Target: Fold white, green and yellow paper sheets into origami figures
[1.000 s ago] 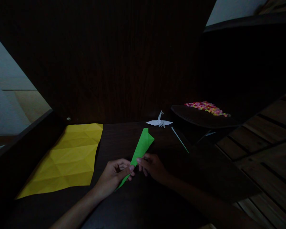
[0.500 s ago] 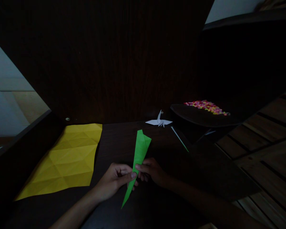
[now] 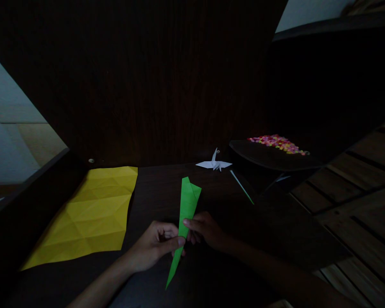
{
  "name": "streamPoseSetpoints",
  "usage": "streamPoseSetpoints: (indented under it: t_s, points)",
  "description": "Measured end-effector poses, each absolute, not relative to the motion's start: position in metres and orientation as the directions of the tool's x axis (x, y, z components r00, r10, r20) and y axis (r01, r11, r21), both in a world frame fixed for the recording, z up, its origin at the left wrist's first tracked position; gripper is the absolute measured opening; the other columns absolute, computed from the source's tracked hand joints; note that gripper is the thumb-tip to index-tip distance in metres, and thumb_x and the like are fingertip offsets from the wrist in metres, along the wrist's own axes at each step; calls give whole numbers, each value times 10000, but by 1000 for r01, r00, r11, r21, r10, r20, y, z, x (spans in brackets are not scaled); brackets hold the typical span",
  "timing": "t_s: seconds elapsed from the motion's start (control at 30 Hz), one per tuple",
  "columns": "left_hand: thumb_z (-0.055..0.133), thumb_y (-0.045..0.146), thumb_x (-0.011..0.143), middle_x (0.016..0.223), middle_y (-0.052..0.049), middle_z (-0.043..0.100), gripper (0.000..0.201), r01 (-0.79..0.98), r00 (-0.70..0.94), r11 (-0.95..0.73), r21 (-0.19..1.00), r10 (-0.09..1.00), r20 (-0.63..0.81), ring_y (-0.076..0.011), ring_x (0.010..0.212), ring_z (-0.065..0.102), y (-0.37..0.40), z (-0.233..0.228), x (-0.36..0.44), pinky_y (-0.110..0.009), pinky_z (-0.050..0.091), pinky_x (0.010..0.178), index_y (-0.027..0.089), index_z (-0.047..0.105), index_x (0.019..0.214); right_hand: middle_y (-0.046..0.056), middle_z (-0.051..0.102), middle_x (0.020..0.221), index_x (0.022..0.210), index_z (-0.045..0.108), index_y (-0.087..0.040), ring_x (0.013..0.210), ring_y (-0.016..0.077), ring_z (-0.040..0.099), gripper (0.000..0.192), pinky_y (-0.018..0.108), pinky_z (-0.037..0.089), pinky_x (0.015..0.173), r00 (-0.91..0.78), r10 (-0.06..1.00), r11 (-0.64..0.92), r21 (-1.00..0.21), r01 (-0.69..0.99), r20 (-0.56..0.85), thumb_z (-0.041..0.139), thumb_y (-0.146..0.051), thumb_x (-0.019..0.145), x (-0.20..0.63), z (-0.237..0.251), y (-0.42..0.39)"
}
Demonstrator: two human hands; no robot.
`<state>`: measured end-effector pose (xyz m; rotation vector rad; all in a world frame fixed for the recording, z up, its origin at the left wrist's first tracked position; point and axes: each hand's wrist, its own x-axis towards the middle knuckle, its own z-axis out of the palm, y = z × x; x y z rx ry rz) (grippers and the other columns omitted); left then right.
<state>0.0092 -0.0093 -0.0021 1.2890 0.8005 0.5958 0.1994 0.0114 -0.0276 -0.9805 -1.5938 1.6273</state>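
Dark table (image 3: 154,188), left hand (image 3: 154,246), right hand (image 3: 205,231) pinching green paper (image 3: 185,214)

Middle of the green folded paper (image 3: 186,205) covered by the thumbs of the left hand (image 3: 155,246) and right hand (image 3: 205,231); grip points themselves not visible. Both forearms cut off by the bottom edge. Coloured bits (image 3: 277,143) on the dark tray (image 3: 269,160) too small to identify. Far tabletop (image 3: 160,188) lost in shadow. Yellow sheet (image 3: 90,214) near corner dim.
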Motion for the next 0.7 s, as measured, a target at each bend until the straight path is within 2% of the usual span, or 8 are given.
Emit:
streamPoseSetpoints:
  t_s: [0.17,0.47,0.7]
  points:
    - [674,399,795,601,-21,623,312,80,623,194,978,756,-201,-110,538,510,-11,-2,9,-233,369,540,115,638,670,-16,479,394,487,573,-157,361,79,410,595,208,288,387,-420,906,-40,-998,37,-52,509,-669,784,202,-25,16]
    - [682,411,784,635,-45,674,313,119,640,204,972,733,-232,-114,535,531,-10,-1,5,-229,381,545,119,638,677,-15,510,422,490,524,-182,364,86,409,510,224,299,387,-159,987,40,-999,18,36,556,-603,777,206,-12,21]
    - [705,392,763,634,-26,666,275,89,609,256,963,750,-256,-112,545,545,-9,-2,6,-226,403,557,124,668,713,-64,442,372,548,482,-203,341,87,400,434,222,316,392,-97,989,112,-993,34,108,583,-550,788,207,-14,24]
